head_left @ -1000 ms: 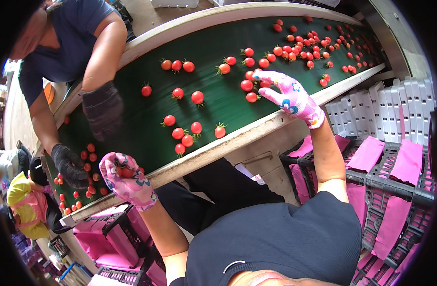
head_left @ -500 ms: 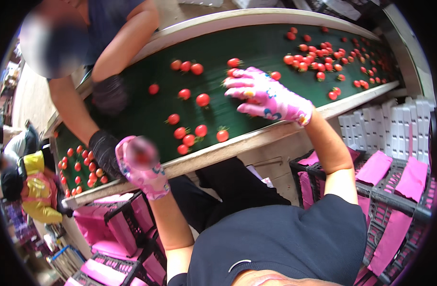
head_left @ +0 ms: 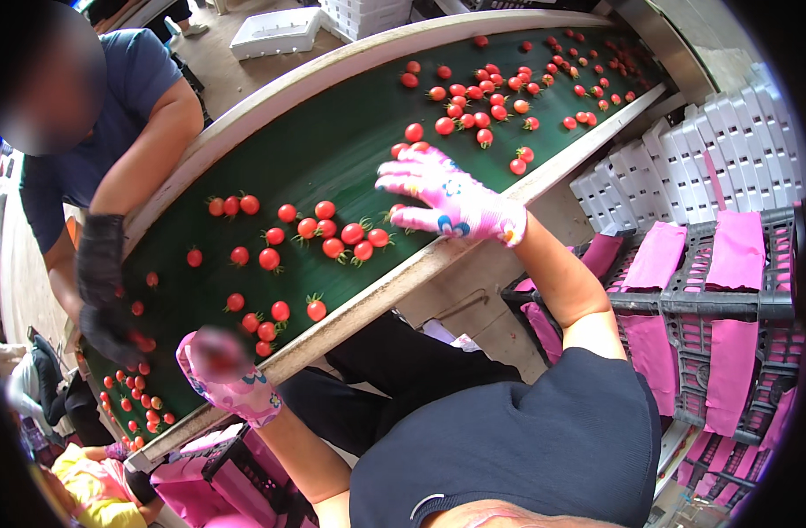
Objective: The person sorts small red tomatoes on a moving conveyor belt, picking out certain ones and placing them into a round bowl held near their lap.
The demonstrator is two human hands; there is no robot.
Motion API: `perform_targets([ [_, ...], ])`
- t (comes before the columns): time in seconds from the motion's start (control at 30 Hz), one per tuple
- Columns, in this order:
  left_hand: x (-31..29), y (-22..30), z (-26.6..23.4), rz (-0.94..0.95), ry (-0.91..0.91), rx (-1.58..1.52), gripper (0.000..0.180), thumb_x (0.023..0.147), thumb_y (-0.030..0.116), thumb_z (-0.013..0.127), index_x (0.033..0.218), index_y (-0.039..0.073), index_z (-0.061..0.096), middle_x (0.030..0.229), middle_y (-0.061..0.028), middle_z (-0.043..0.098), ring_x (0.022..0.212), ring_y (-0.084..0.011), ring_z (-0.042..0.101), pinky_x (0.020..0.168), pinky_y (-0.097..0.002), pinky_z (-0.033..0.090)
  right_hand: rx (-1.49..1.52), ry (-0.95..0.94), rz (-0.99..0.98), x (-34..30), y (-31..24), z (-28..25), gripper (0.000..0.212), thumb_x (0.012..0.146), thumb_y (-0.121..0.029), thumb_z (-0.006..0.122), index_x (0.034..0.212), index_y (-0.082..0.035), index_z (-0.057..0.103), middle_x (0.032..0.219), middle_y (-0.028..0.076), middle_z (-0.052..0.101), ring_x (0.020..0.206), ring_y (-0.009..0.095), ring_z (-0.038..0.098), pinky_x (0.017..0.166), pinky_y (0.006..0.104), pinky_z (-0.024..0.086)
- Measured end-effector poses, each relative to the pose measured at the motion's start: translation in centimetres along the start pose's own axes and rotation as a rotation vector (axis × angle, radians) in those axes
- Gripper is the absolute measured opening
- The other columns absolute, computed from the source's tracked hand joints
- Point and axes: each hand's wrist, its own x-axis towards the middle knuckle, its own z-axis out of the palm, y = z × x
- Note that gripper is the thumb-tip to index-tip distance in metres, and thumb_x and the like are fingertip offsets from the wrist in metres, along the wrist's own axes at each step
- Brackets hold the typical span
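Observation:
Many red cherry tomatoes (head_left: 352, 233) with green stems lie on a dark green conveyor belt (head_left: 289, 158). My right hand (head_left: 451, 198), in a pink flowered glove, reaches over the belt with its fingers stretched out and apart. Tomatoes lie by its fingertips, some partly hidden under them. My left hand (head_left: 245, 396), in a matching glove, is cupped palm up at the belt's near edge. Red, blurred shapes that look like cherry tomatoes sit in its curled fingers. A small group of tomatoes (head_left: 266, 331) lies on the belt just right of it.
Across the belt a co-worker's dark-gloved hands (head_left: 108, 290) work among tomatoes at the left end. A pale rail (head_left: 368, 304) edges the belt on my side. Black crates with pink lining (head_left: 702, 304) and stacked white trays (head_left: 693, 158) stand at right; another pink-lined crate (head_left: 218, 475) is lower left.
The view has shifted. Tomatoes beside my right hand have moved left along the belt. The co-worker's gloved hand that was against my left hand is now apart from it, farther left.

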Motion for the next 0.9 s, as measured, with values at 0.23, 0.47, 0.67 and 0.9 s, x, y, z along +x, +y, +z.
perform_targets([
  [0.23,0.0,0.3,0.6,-0.022,0.0,0.006,0.02,0.1,0.016,0.051,0.108,0.0,0.059,0.089,-0.0051,0.058,0.073,-0.0118,0.054,0.061,-0.0235,0.045,-0.18,0.419,0.163,-1.6,3.8,-2.4,0.023,0.089,-0.013,0.067,0.11,-0.005,0.067,0.109,0.012,0.068,0.107,0.031,0.063,0.093,0.0405,0.05],
  [0.47,0.4,0.0,1.8,-0.2,-0.321,0.093,0.025,0.097,0.024,0.054,0.109,0.002,0.058,0.082,-0.0064,0.057,0.066,-0.0126,0.055,0.053,-0.022,0.045,-0.133,0.122,0.501,-1.0,8.9,-1.7,0.027,0.087,-0.024,0.066,0.107,-0.006,0.061,0.098,0.012,0.062,0.094,0.027,0.064,0.085,0.0388,0.051],
  [0.67,-2.1,0.8,9.6,-0.588,-0.475,0.09,0.048,0.094,0.024,0.056,0.133,-0.005,0.052,0.103,-0.0198,0.067,0.056,-0.0117,0.05,0.045,-0.0213,0.037,0.173,0.479,0.054,2.8,-3.9,-0.9,0.02,0.079,-0.009,0.072,0.097,-0.003,0.067,0.087,0.013,0.064,0.08,0.029,0.065,0.072,0.0363,0.053],
  [0.9,-2.3,-0.5,10.1,-0.936,-0.465,-0.622,0.041,0.103,0.036,0.048,0.126,0.002,0.052,0.095,-0.0109,0.06,0.058,-0.014,0.048,0.048,-0.0235,0.035,0.247,0.455,-0.417,6.5,-5.9,-0.4,0.046,0.082,-0.033,0.075,0.118,-0.007,0.062,0.122,0.016,0.06,0.122,0.038,0.052,0.104,0.0472,0.041],
])
